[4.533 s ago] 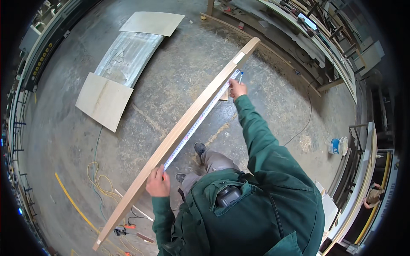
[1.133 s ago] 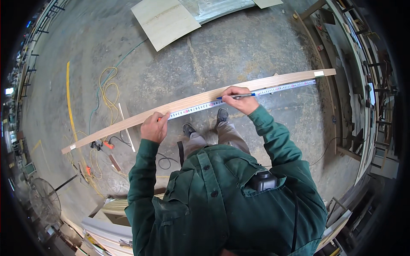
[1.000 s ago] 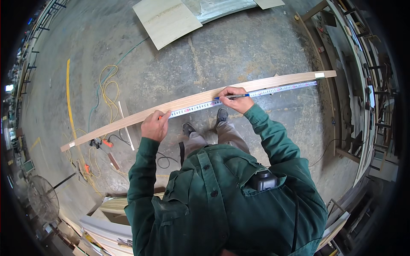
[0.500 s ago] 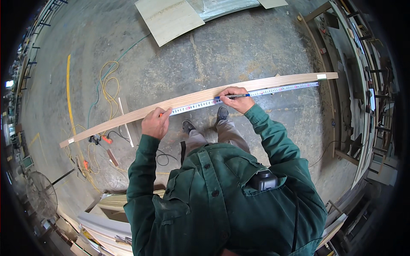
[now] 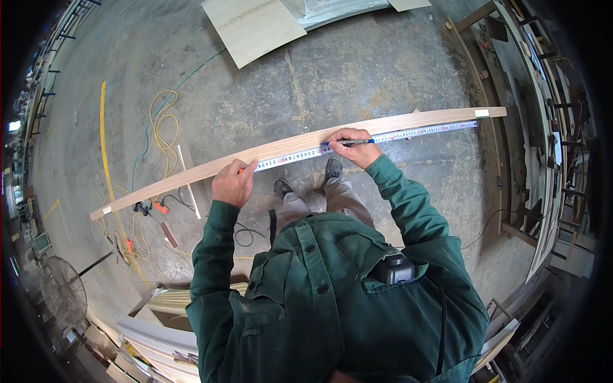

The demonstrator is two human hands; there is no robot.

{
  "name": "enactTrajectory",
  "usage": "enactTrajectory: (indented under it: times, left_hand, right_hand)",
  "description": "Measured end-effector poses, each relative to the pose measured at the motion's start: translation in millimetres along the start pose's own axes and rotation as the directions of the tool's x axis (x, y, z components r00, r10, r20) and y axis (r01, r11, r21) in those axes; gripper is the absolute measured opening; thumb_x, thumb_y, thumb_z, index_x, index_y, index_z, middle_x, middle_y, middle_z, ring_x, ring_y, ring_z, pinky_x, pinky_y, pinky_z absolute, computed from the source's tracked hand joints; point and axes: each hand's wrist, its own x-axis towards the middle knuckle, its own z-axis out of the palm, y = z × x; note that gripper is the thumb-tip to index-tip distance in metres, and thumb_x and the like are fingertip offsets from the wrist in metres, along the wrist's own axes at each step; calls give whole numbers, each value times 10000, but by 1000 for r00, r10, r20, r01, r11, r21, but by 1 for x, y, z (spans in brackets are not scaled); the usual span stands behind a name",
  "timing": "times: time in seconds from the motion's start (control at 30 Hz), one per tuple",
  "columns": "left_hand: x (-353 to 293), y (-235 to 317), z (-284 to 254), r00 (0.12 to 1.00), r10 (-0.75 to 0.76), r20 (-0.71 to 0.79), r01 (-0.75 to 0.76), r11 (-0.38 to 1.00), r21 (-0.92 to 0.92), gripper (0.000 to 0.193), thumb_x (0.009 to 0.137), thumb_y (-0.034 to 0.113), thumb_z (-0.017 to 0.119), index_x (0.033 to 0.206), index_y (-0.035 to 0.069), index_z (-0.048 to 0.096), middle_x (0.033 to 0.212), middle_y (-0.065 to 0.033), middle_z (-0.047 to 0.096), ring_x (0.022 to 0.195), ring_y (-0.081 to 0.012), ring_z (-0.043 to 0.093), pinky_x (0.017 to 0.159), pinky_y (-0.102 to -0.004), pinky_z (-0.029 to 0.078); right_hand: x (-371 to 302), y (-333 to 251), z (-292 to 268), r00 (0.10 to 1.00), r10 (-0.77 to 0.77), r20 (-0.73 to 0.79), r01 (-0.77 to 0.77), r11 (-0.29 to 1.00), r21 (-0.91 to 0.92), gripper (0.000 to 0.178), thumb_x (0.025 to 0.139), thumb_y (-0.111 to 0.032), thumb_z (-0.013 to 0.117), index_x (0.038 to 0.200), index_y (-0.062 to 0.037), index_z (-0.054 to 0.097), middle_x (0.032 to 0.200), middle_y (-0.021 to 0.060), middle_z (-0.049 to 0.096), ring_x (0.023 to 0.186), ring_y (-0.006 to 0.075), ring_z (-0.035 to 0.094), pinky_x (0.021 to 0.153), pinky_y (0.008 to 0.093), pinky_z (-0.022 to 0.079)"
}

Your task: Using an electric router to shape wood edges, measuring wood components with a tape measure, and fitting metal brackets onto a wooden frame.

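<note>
Plank (image 5: 191, 173), long, pale wood, white tag at right end | left hand (image 5: 233, 184) grips plank and tape measure (image 5: 383, 137) | right hand (image 5: 353, 147) holds pen (image 5: 351, 143) on tape.

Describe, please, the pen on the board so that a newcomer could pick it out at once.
Find the long pale board held across the grey floor, with a white tape lying along it. Follow the tape to the right hand: the pen sits in its fingers, tip to the left. It is the only slim blue thing on the board.
</note>
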Motion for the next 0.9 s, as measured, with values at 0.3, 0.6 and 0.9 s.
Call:
enactTrajectory:
  times: [0.3,0.6,0.9]
  left_hand:
    - [0,0,-2,1000,0,2,0,1000,-12,341,733,121,638,1062,202,671,804,1,550,695,-204,577,597,-326,482]
    - [1,0,-3,1000,0,18,0,1000,-21,335,738,123,636,1061,206,668,820,3,556,690,-206,586,590,-327,488]
    - [0,-3,-4,999,-14,44,16,999,-38,334,750,139,633,1073,216,665,840,4,564,688,-205,597,577,-333,497]
  right_hand:
    - [-3,7,1,999,-17,-37,19,999,47,165,825,-161,659,897,-13,657,761,55,631,707,113,578,654,259,473]
    - [-1,5,5,999,-14,-51,17,998,67,161,827,-151,655,914,-16,656,792,59,638,716,104,575,658,257,474]
    - [-6,3,3,984,-78,-160,80,997,6,170,839,-125,651,953,1,647,857,80,654,774,127,613,695,257,492]
